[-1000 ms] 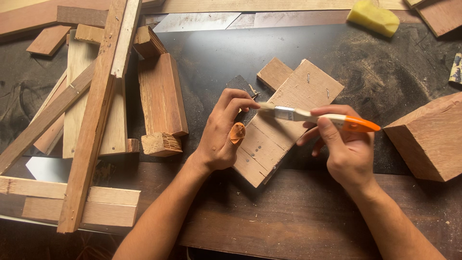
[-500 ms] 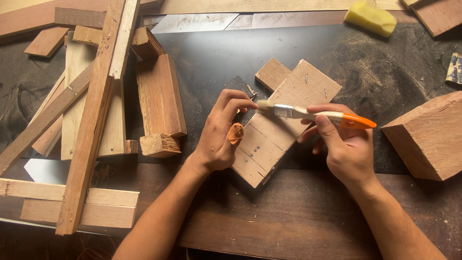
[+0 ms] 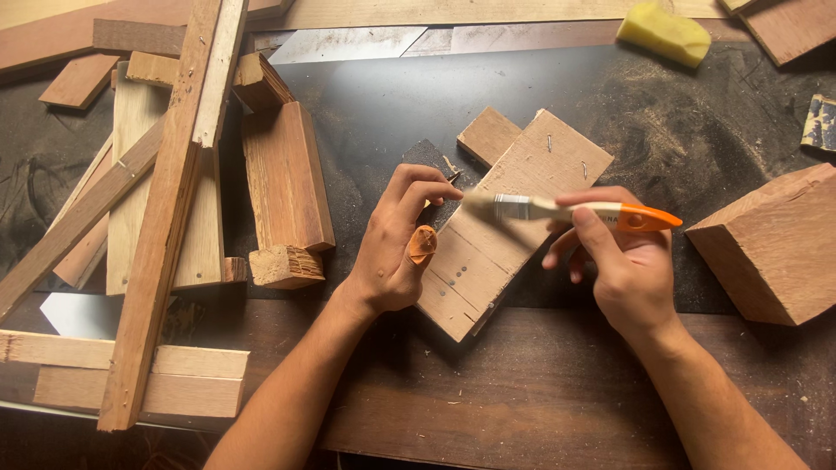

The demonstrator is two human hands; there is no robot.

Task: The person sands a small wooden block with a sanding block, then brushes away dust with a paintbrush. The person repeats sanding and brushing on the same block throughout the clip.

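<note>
My right hand (image 3: 623, 261) grips a paintbrush (image 3: 575, 211) with an orange and cream handle, held level, its bristles over the upper left edge of a pale wooden board (image 3: 509, 218). The board lies tilted on the dark work surface, with nail heads showing, and a smaller wood piece (image 3: 488, 135) juts from behind its top. My left hand (image 3: 401, 244) rests against the board's left edge, fingers curled at its upper corner. An orange cover sits on that hand's thumb.
A pile of wood strips and blocks (image 3: 174, 191) fills the left side. A thick reddish block (image 3: 775, 248) lies at the right, a yellow sponge (image 3: 664, 33) at the top right. Sawdust is scattered over the dark surface (image 3: 662, 130).
The brush has shifted slightly along the board's upper edge. My left hand and the board stay where they were.
</note>
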